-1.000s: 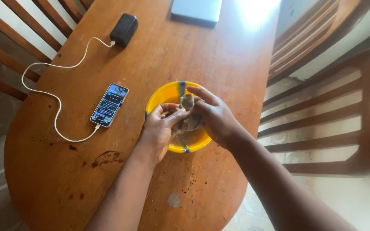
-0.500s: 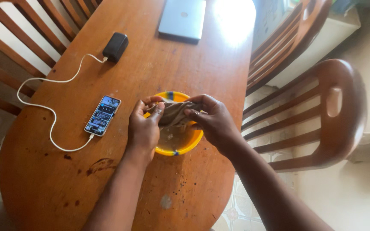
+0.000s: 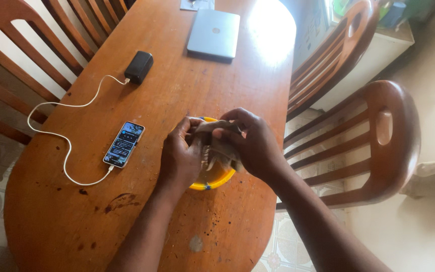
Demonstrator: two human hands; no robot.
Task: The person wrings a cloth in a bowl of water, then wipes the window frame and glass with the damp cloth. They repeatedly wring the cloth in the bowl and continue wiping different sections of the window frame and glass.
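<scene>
Both grips confirmed: my left hand [image 3: 179, 156] and right hand [image 3: 252, 143] pinch a grey-brown cloth [image 3: 217, 138] above the yellow bowl [image 3: 212, 180], frame centre.

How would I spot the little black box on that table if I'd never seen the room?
Start at the long wooden table and find the closed grey laptop at its far end. Left of it and nearer lies the black box, away from the hands. It alone is plain black, with a white cable running to the phone.
</scene>
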